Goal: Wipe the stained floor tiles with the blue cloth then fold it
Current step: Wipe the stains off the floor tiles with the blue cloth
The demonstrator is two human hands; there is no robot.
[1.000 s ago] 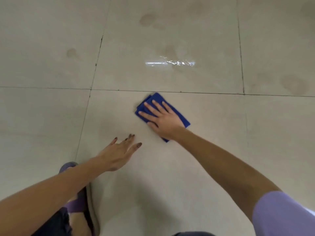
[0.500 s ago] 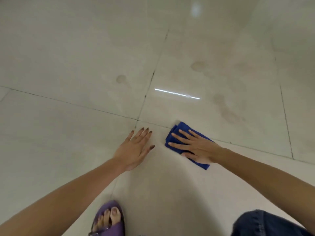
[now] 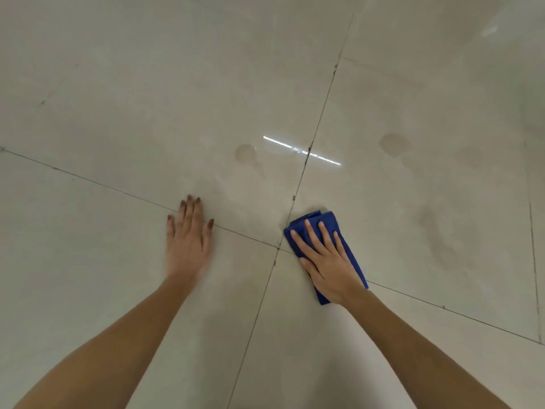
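- Right of the grout crossing, the right hand (image 3: 330,262) lies flat, fingers spread, pressing the blue cloth (image 3: 349,249) onto the floor tiles (image 3: 118,276).
- Blue cloth: bunched and folded over, its left corner touching the grout line (image 3: 317,134) running far to near.
- Left hand (image 3: 187,240): empty, palm down, fingers extended and close together, across the other grout line; slightly blurred.
- Brownish stains: one round (image 3: 245,153) beyond the hands, another (image 3: 393,144) far right, a long smear (image 3: 442,240) right of the cloth.

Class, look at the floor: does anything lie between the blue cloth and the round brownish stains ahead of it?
Nothing visible does. The right hand presses the blue cloth flat; only bare tile and grout lines separate it from the stain and the stain. The left hand rests aside.
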